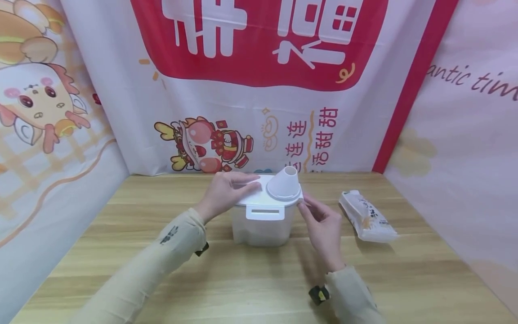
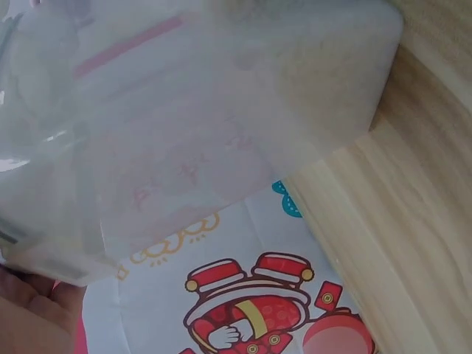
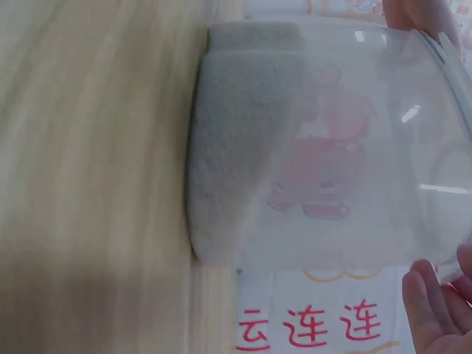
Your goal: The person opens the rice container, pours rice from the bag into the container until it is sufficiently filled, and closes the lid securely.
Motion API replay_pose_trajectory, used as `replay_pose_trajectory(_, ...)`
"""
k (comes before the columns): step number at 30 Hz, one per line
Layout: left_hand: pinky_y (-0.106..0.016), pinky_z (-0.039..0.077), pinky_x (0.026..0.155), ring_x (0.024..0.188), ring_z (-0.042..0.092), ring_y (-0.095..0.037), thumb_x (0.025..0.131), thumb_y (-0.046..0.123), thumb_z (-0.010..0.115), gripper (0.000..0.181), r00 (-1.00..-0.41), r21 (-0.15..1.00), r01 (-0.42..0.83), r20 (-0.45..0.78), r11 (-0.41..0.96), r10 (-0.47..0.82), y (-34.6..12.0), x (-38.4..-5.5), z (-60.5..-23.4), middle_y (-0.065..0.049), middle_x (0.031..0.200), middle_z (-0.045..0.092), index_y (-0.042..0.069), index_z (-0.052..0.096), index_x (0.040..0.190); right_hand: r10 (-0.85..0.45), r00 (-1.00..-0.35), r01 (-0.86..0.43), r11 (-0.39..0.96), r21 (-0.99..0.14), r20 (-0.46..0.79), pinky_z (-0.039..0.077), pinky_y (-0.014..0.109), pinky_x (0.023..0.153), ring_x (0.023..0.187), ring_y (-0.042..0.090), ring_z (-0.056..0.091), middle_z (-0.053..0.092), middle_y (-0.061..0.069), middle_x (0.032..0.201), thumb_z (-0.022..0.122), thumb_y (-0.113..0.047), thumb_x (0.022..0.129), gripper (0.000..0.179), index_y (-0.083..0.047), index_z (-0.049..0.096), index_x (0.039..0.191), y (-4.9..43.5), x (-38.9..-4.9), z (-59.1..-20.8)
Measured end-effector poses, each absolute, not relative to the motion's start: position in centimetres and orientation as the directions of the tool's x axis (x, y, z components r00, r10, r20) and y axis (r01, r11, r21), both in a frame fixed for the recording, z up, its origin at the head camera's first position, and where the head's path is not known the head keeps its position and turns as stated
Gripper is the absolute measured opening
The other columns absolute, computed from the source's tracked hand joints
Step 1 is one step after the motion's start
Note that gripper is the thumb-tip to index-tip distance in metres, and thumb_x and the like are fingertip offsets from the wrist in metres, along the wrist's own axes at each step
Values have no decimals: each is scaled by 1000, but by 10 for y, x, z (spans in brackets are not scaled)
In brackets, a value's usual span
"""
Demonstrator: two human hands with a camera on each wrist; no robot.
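Observation:
A translucent container [image 1: 263, 230] stands upright on the table, its white lid [image 1: 256, 198] seated on top. The lid carries a cone-shaped spout [image 1: 284, 183] and a slotted front tab [image 1: 265, 212]. Pale, grain-like contents [image 3: 240, 140] lie in a slope at the container's bottom. My left hand [image 1: 224, 193] holds the lid's left side, thumb on top and fingers along the back edge. With curled fingers, my right hand [image 1: 323, 225] pinches the lid's right edge near the spout. In the right wrist view, right-hand fingertips [image 3: 422, 291] touch the rim.
A white printed plastic packet [image 1: 366, 218] lies on the table to the right of the container. The wooden table [image 1: 226, 288] ends at a printed cloth backdrop [image 1: 259, 112]. More printed cloth hangs at left and right.

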State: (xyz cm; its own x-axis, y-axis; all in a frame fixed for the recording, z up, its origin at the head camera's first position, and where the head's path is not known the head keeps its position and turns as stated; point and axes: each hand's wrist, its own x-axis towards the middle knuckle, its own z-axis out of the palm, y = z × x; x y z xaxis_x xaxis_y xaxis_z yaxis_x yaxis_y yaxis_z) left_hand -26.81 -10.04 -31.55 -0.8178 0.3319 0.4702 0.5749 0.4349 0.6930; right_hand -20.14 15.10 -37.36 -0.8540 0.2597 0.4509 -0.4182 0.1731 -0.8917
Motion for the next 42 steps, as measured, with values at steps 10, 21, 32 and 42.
replay_pose_trajectory(10,-34,54,86,104,62,-8,87,41,75,33,-789,667,614,539,423,295,-95,-266,-326,11,112,70,20,76,113,298,-897,-307,107,-945,326,54,28,87,96,15,68,69,-6,115,71,-19,93,28,-23,71,121,146,-196,-382)
replay_pose_trajectory(21,-30,58,77,98,67,-11,85,41,77,33,-796,688,605,520,401,309,-97,-268,-321,4,112,71,19,77,110,294,-901,-331,9,-944,319,54,27,88,103,16,67,66,-3,124,65,-14,96,31,-14,67,127,141,-194,-382)
replay_pose_trajectory(32,-35,56,83,101,64,-8,85,45,76,36,-789,663,614,543,429,289,-95,-268,-321,9,108,71,21,76,111,310,-905,-298,25,-954,290,54,26,87,98,19,68,68,-1,120,66,-16,96,33,-15,65,129,142,-194,-381)
replay_pose_trajectory(42,-36,56,83,101,64,-9,85,45,76,38,-801,685,597,531,417,275,-95,-267,-321,9,109,71,19,76,112,308,-901,-319,5,-948,305,54,29,89,104,14,66,66,-6,124,64,-14,97,30,-16,67,127,140,-194,-379)
